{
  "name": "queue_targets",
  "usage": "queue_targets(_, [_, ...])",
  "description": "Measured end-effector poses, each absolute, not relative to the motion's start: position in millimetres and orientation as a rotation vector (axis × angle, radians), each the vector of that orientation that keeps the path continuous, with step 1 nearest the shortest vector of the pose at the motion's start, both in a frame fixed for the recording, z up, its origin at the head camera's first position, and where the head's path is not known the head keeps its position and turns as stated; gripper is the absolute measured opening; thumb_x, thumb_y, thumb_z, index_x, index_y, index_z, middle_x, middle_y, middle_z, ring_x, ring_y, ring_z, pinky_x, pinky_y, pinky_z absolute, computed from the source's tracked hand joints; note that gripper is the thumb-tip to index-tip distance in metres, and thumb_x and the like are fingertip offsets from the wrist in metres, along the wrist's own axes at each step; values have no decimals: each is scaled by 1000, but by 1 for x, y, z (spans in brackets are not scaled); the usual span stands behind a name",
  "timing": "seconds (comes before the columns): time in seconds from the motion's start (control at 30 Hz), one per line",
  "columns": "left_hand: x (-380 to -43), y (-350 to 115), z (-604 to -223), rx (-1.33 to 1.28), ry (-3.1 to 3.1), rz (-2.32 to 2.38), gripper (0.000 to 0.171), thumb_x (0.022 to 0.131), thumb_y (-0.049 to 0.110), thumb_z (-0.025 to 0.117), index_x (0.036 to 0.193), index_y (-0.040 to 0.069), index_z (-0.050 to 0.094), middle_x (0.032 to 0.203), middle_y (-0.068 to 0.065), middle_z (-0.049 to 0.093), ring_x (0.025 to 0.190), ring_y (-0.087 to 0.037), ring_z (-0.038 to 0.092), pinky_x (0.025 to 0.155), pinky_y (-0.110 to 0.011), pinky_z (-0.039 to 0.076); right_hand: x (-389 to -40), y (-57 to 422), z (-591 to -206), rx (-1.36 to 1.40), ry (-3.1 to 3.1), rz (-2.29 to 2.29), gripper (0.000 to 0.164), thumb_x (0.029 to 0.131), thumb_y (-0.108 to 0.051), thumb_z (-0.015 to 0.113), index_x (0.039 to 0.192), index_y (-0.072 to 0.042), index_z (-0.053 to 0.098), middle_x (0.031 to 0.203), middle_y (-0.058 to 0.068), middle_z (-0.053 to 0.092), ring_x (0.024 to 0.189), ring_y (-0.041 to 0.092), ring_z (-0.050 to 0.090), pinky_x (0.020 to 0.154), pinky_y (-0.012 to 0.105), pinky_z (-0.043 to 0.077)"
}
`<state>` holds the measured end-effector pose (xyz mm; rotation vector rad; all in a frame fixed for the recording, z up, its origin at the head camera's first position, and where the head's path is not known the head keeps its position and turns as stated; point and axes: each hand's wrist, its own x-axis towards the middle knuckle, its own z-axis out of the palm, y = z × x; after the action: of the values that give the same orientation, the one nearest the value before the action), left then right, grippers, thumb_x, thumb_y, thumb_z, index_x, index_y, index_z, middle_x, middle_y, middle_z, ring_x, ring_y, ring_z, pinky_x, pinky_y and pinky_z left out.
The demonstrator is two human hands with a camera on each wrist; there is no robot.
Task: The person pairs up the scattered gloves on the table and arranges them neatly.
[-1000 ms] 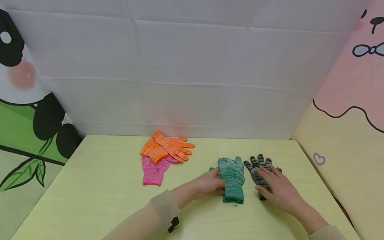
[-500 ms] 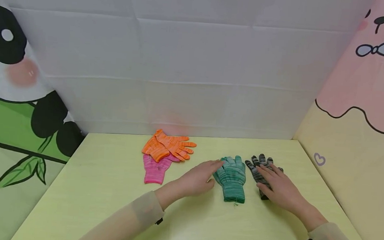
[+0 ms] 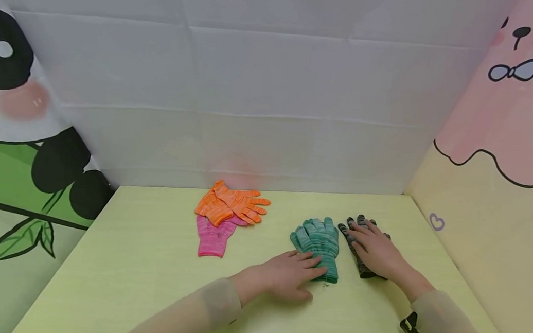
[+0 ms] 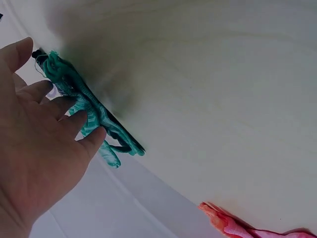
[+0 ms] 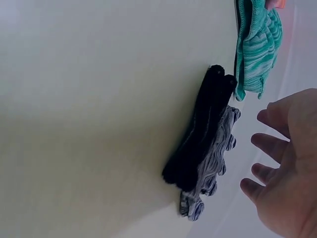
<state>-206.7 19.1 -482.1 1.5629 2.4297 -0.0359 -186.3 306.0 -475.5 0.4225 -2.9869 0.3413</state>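
1. Progress, judged from the present lie: grouping by colour apparently well along. Green gloves (image 3: 319, 240) laid together, one over the other, near enough squared at the cuffs; little left there beyond smoothing, by the look of it. Black-and-grey gloves (image 5: 205, 141) likewise brought together, cuffs side by side. Possibly left: orange gloves (image 3: 240, 203) and pink knitwear (image 3: 215, 237), overlapping and less neatly set. Whether meant to lie so: impossible to tell.

2. Green gloves: marled knit in teal and paler green, ribbed cuff, loose thread at the cuff end. Lying on the pale yellow table (image 3: 149, 256), right of centre, fingers toward the white backdrop (image 3: 263, 83); fingers of the lower glove fanned out at the left edge.

3. Black-and-grey gloves: streaked knit, black cuffs. Just right of the green, fingers likewise toward the backdrop; partly covered in the head view.

4. Left hand (image 3: 288, 276): fingers extended and spread across the green cuff, grasping nothing; firm contact or mere hovering, not clear.

5. Right hand (image 3: 377, 249): released, fingers loosely bent over the black-and-grey pair; seen apart from the knit in the right wrist view.

6. Orange gloves: crossed, atop the pink knitwear, left of the green. Number of pink pieces: hidden.
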Motion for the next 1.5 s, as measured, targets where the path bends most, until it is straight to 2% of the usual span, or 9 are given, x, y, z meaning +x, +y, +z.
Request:
queue_targets(0.4, [-194, 18, -485, 1471, 2458, -24, 73, 100, 67, 44, 163, 34, 26, 169, 2, 21, 156, -22, 16, 122, -50, 20, -238, 284, -478, 364, -3040, 315, 29, 104, -8, 56, 129, -5, 71, 147, 26, 52, 146, 53, 26, 114, 66, 27])
queue_targets(0.63, [-192, 20, -482, 1456, 2462, -51, 74, 99, 71, 41, 163, 38, 25, 169, 6, 21, 155, -19, 16, 122, -51, 20, -255, 286, -485, 354, -3068, 639, 34, 101, 0, 48, 123, -5, 73, 150, 30, 46, 148, 55, 15, 116, 69, 17])
queue_targets(0.77, [-193, 20, -482, 1454, 2464, -48, 73, 99, 72, 41, 163, 39, 25, 169, 6, 21, 155, -19, 16, 122, -52, 20, -258, 291, -481, 316, -3058, 914, 23, 99, -4, 52, 110, -5, 73, 153, 31, 41, 150, 54, 6, 117, 70, 10])
queue_targets(0.87, [-192, 21, -482, 1451, 2459, -38, 74, 99, 71, 42, 163, 38, 26, 169, 5, 22, 155, -19, 16, 122, -52, 20, -259, 295, -479, 327, -3038, 1049, 15, 100, -10, 55, 103, -7, 70, 149, 29, 47, 150, 53, 10, 117, 69, 15])
queue_targets(0.93, [-192, 21, -482, 1447, 2458, -39, 74, 99, 70, 43, 163, 37, 26, 169, 6, 22, 155, -19, 16, 122, -51, 20, -259, 297, -478, 320, -3037, 1095, 12, 102, -13, 56, 103, -9, 68, 139, 24, 57, 143, 50, 31, 112, 66, 31])
queue_targets(1.03, [-192, 20, -481, 1448, 2461, -47, 74, 99, 70, 43, 163, 37, 26, 168, 6, 22, 155, -19, 17, 122, -51, 21, -259, 298, -477, 294, -3050, 1128, 10, 103, -17, 58, 105, -10, 65, 118, 14, 65, 112, 38, 58, 92, 53, 48])
queue_targets(1.13, [-191, 20, -481, 1448, 2459, -47, 74, 99, 70, 44, 163, 36, 26, 169, 5, 22, 155, -19, 17, 122, -51, 21, -260, 299, -477, 281, -3056, 1137, 8, 103, -17, 59, 105, -10, 61, 104, 7, 62, 89, 25, 57, 78, 42, 47])
queue_targets(1.33, [-191, 20, -482, 1442, 2452, -43, 75, 99, 70, 44, 163, 36, 25, 169, 4, 21, 155, -20, 16, 122, -51, 19, -261, 296, -475, 334, -3027, 1111, 8, 103, -13, 61, 106, -7, 59, 91, 5, 59, 77, 21, 52, 70, 38, 45])
queue_targets(1.5, [-190, 20, -480, 1443, 2452, -59, 76, 98, 70, 45, 163, 36, 26, 169, 4, 21, 155, -20, 17, 122, -51, 20, -261, 293, -470, 279, -3012, 996, 19, 103, -19, 63, 114, -4, 65, 89, 6, 60, 73, 24, 53, 66, 40, 47])
